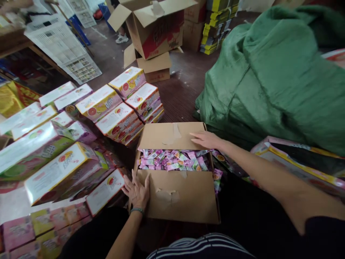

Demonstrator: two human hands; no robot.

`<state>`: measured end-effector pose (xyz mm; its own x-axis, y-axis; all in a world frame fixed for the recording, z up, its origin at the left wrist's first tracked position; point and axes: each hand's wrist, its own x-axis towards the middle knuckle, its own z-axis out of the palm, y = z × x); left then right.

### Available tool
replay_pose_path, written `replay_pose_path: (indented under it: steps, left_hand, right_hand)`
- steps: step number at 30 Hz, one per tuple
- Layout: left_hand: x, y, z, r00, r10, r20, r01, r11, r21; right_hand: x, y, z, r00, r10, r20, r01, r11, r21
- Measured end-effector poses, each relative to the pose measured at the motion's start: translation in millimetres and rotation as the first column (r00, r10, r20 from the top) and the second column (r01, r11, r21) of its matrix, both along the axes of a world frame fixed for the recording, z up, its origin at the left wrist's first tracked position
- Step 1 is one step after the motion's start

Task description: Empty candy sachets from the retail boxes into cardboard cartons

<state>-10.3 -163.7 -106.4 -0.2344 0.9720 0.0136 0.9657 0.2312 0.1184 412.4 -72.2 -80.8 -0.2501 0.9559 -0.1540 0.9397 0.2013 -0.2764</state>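
Observation:
A brown cardboard box (pixel 183 201) stands between my arms, its near and far flaps folded inward with a gap between them. Through that gap show many small pink and purple sachets (pixel 175 160). My left hand (pixel 137 192) rests at the box's left edge, fingers spread. On the right end of the far flap (pixel 161 135) my right hand (pixel 206 139) lies with fingers stretched out. Several purple packets (pixel 217 176) show outside the box's right side.
Stacked printed fruit cartons (pixel 115 120) fill the left side. To the right rises a large green tarp (pixel 269 79), with an opened carton (pixel 296 154) in front. Open cardboard boxes (pixel 159 32), a white crate (pixel 64 46) and another person's shoe (pixel 122 38) are behind.

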Motion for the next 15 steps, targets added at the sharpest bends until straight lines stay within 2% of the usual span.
replay_pose_path:
  steps: [2,3,6,8,10,11,12,13,14,15]
  left_hand:
    - [9,12,4.4,0.983,-0.171,-0.061,0.175,0.982,0.064]
    - [18,22,7.3,0.956,-0.280,-0.086,0.286,0.956,0.070]
    - [52,58,15.3,0.825,-0.556,-0.100,0.560,0.828,0.016]
    - [72,77,17.1,0.741,-0.670,-0.049,0.668,0.743,-0.048]
    - [80,89,12.7,0.678,-0.734,0.029,0.734,0.675,-0.082]
    - [80,94,7.9,0.671,-0.739,0.058,0.741,0.667,-0.078]
    - [79,97,1.9,0.670,-0.738,0.079,0.742,0.667,-0.070]
    - [75,100,-4.3,0.671,-0.736,0.095,0.741,0.669,-0.056]
    - [72,102,-10.0,0.672,-0.733,0.109,0.740,0.671,-0.049]
    - [69,103,-14.5,0.673,-0.729,0.121,0.738,0.674,-0.043]
  right_hand:
    - [-24,-8,-5.1,0.997,-0.027,0.073,0.025,0.999,0.030]
    - [-35,-13,-8.1,0.993,-0.044,0.107,0.036,0.997,0.069]
    - [-56,-24,-16.0,0.983,-0.095,0.157,0.067,0.982,0.176]
    - [-63,-28,-22.5,0.984,-0.090,0.156,0.051,0.970,0.236]
    - [-63,-29,-34.5,0.987,-0.082,0.137,0.035,0.948,0.315]
    - [-59,-30,-43.5,0.991,-0.081,0.110,0.036,0.931,0.365]
    - [-53,-32,-54.3,0.994,-0.070,0.080,0.030,0.907,0.420]
    - [-45,-36,-66.3,0.993,-0.116,0.035,0.084,0.869,0.487]
    - [-34,-43,-78.9,0.976,-0.218,-0.025,0.194,0.808,0.556]
    - [-23,-52,-91.0,0.933,-0.342,-0.109,0.333,0.713,0.617]
